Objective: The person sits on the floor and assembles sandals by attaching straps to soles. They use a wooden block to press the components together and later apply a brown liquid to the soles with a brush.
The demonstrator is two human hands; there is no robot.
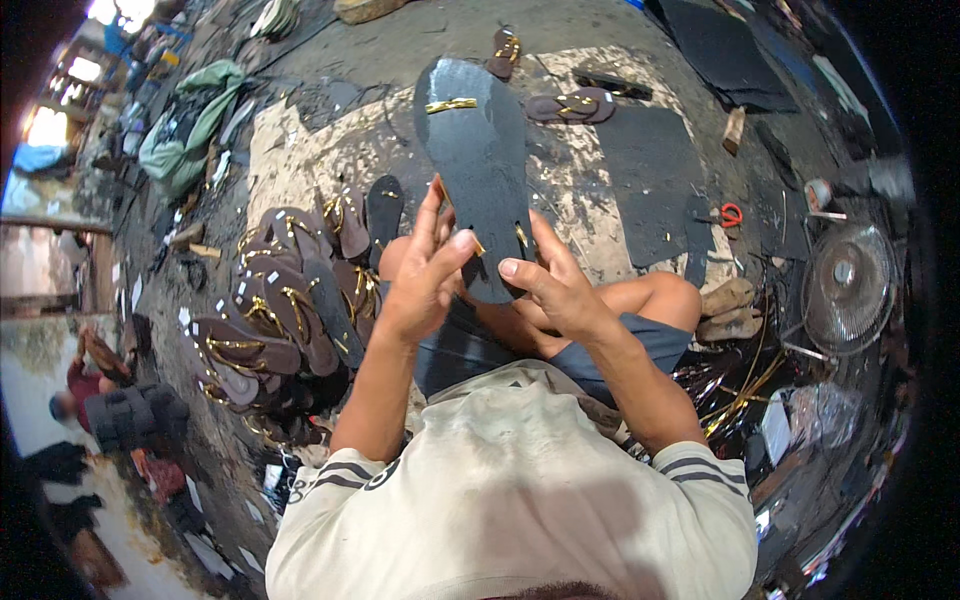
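Note:
A dark flip-flop (475, 165) is held up in front of me, underside facing me and toe end pointing away. A short gold strap end lies across its toe part, and two more gold ends poke out near the heel. My right hand (562, 285) grips the heel end at its right edge, thumb on the sole and fingers mostly hidden behind. My left hand (425, 275) is at the left edge, fingers stretched up beside the gold strap (444, 190). Its thumb tip is near the left gold end, apart from the fingers; whether it touches is unclear.
Brown flip-flops with gold straps (290, 290) are heaped at my left. Ahead lie a brown flip-flop (570, 106), a stained cardboard sheet (330, 150) and dark sheets (655, 180). Red-handled scissors (731, 215) and a fan (845, 280) are at right. A person (85, 385) is far left.

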